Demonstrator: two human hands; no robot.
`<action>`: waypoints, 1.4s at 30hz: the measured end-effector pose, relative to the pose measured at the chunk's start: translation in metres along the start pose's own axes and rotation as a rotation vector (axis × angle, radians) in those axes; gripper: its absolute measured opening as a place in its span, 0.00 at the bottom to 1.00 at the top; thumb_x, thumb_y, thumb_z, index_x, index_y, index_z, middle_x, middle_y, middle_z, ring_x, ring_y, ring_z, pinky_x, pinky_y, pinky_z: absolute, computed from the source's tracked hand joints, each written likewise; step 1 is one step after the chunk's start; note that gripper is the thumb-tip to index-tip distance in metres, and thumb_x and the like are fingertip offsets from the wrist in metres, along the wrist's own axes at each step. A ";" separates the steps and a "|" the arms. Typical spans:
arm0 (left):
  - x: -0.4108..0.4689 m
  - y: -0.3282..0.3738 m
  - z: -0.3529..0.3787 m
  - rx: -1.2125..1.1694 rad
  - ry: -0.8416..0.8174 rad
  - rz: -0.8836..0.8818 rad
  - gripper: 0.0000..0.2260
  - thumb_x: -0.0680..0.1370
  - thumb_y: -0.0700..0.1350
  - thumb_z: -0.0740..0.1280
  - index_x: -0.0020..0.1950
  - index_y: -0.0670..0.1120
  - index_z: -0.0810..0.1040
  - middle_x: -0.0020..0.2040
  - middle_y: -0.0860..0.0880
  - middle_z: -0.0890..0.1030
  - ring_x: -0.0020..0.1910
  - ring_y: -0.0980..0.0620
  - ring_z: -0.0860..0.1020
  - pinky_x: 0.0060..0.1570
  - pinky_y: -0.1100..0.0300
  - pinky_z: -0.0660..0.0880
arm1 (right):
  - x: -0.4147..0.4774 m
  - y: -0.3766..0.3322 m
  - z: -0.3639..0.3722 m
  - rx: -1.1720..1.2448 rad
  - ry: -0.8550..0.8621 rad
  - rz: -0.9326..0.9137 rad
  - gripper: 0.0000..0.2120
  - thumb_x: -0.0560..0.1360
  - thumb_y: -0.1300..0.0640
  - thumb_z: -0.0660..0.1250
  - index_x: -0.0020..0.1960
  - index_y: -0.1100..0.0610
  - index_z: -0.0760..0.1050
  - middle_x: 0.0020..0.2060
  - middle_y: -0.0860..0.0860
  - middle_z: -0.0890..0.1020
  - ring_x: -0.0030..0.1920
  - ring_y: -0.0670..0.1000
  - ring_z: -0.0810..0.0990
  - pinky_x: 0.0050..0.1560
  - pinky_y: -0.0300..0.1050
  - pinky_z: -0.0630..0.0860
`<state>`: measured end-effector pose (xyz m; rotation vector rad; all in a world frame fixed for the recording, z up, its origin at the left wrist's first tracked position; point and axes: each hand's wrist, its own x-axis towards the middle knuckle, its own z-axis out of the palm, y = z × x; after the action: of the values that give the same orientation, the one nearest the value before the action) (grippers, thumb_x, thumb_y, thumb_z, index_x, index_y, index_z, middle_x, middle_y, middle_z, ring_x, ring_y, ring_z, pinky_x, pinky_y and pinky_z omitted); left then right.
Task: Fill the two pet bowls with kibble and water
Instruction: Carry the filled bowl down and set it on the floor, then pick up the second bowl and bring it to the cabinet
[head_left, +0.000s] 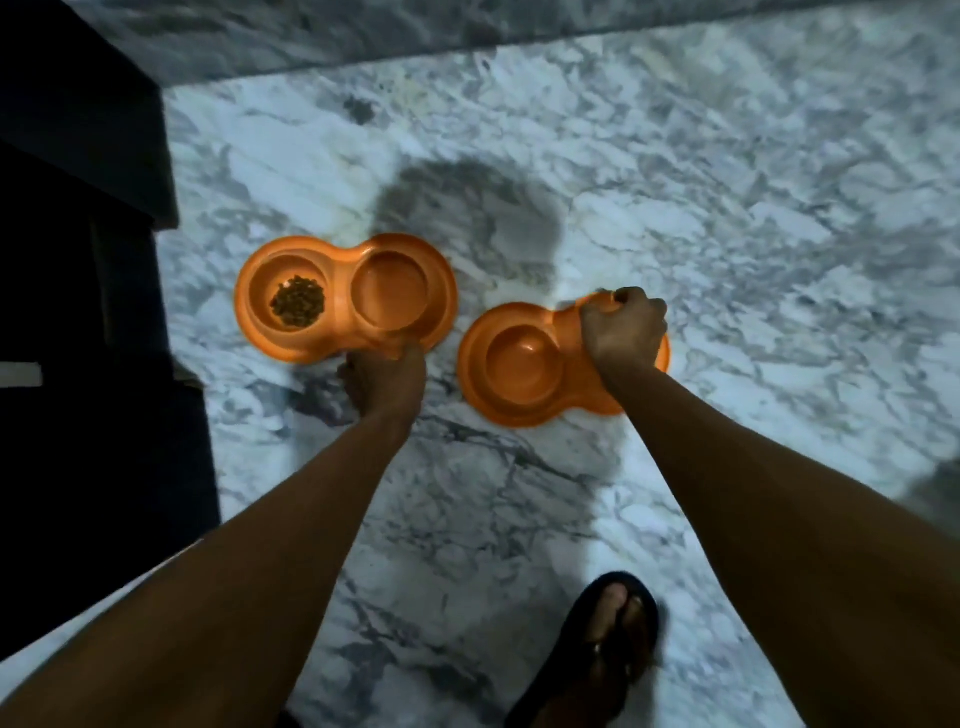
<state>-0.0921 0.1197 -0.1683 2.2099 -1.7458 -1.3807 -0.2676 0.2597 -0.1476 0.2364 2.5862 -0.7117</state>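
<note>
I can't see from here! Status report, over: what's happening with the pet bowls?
Left hand gripping left double bowl; kibble in one cup. Right hand closed over right double bowl; visible cup empty. Nothing blocking on floor.

Glossy orange plastic bowls (345, 296) (veined marble floor (727, 208)).

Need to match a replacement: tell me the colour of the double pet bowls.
Orange, both the left bowl and the right bowl; clearest in the head view.

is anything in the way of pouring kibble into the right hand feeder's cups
Partly. The right hand grips the right feeder over its far cup, hiding it. The near cup is open and looks empty, with nothing over it.
</note>
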 end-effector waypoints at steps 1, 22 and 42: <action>-0.010 -0.003 0.015 0.027 -0.066 0.001 0.30 0.71 0.58 0.68 0.67 0.41 0.74 0.67 0.40 0.75 0.68 0.38 0.71 0.66 0.45 0.70 | 0.007 0.011 -0.009 -0.049 0.000 0.022 0.22 0.76 0.53 0.65 0.67 0.60 0.73 0.66 0.61 0.70 0.68 0.63 0.69 0.67 0.54 0.69; -0.143 0.071 -0.019 -0.034 -0.036 0.025 0.14 0.73 0.42 0.72 0.54 0.36 0.78 0.52 0.38 0.81 0.52 0.41 0.79 0.48 0.54 0.73 | -0.033 0.015 -0.145 0.079 -0.111 0.105 0.21 0.71 0.60 0.69 0.63 0.58 0.73 0.61 0.59 0.77 0.60 0.60 0.76 0.56 0.50 0.74; -0.418 0.315 -0.482 -0.461 0.091 0.265 0.10 0.63 0.52 0.69 0.39 0.49 0.74 0.45 0.42 0.81 0.42 0.41 0.80 0.47 0.45 0.81 | -0.388 -0.316 -0.499 0.455 -0.073 -0.175 0.28 0.68 0.57 0.72 0.68 0.56 0.73 0.60 0.58 0.79 0.58 0.61 0.78 0.59 0.58 0.76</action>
<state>-0.0353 0.0944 0.5403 1.7063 -1.4423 -1.4164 -0.1965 0.2327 0.5551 0.1193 2.3640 -1.3446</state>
